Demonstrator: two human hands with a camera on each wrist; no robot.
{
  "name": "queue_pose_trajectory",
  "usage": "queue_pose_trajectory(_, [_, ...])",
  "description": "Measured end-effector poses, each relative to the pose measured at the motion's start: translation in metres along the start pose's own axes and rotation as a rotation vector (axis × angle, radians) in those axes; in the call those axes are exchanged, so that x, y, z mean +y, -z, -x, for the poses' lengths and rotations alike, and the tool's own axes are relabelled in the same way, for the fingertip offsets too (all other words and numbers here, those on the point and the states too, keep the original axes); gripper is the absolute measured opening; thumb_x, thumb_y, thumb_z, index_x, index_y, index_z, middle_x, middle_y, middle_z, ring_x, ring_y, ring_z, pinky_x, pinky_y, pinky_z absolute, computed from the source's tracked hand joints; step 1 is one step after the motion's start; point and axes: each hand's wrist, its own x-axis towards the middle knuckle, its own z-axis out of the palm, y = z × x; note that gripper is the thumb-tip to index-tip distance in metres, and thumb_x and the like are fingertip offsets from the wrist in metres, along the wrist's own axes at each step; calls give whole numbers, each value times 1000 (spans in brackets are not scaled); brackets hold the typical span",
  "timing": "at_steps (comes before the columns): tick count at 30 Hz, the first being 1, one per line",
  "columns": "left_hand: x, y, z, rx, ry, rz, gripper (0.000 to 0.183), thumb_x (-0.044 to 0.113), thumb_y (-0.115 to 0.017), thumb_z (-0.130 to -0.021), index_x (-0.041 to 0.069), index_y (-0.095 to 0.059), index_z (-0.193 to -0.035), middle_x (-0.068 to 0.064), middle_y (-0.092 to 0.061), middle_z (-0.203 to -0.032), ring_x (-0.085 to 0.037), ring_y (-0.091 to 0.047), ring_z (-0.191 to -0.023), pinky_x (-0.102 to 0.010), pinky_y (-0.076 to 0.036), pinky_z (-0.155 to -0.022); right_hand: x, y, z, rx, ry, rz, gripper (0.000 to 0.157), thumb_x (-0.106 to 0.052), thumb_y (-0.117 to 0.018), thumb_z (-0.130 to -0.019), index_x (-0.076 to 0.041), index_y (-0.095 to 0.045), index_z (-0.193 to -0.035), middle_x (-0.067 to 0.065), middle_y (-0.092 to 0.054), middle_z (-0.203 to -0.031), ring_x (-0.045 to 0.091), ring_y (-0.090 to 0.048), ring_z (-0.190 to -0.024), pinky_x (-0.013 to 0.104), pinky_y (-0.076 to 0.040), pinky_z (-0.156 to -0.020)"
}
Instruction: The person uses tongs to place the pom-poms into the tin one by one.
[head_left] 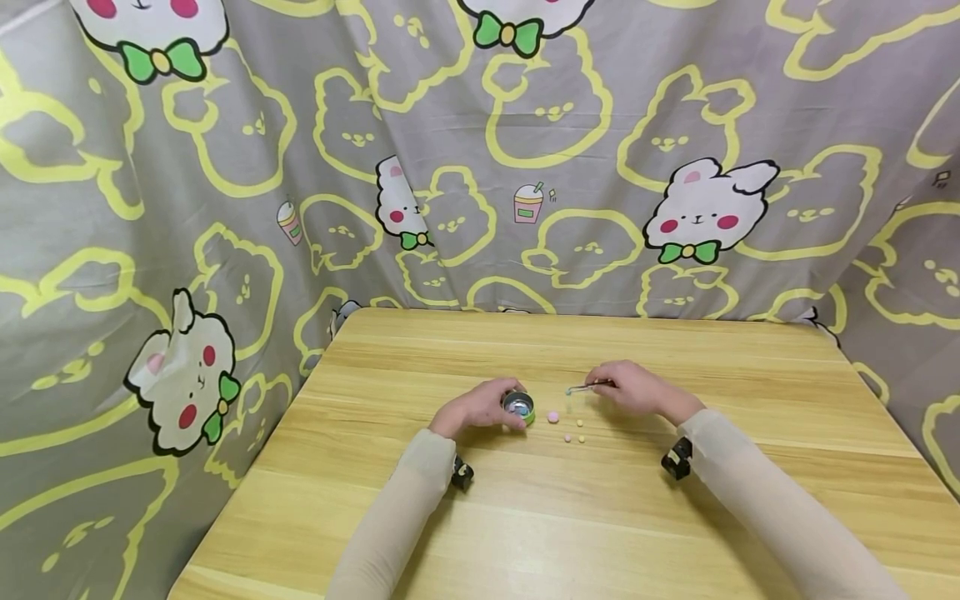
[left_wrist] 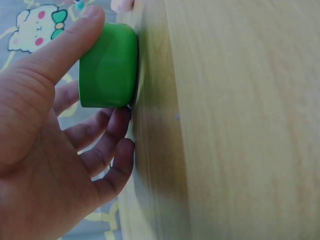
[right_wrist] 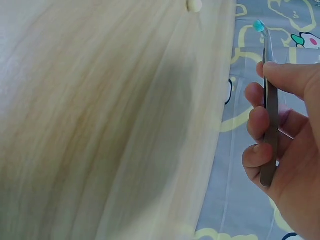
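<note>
My left hand grips a small round green tin, thumb on one side and fingers on the other. In the head view the tin stands upright on the table, its open top showing blue and pinkish pieces inside. Metal tweezers lie in the grip of my right hand. A small turquoise bead is pinched at their curved tips, held above the tabletop to the right of the tin. Between the hands lie a larger pink bead, a small pink bead and two yellow beads.
The wooden table reaches back to a grey patterned curtain, which also hangs along both sides. A black wrist camera sits under the right forearm, and another black camera under the left.
</note>
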Motion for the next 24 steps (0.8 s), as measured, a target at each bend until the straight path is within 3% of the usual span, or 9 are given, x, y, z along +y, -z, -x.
queue_pose_trajectory(24, [1, 0, 1, 3, 6, 6, 48, 30, -80, -77, 19, -56, -117, 3, -58, -106, -12, -55, -95, -28, -45, -83, -18, 10, -12, -6, 4, 1, 15, -12, -58, -94, -12, -68, -106, -5, -62, -94, 8, -53, -76, 32, -44, -68])
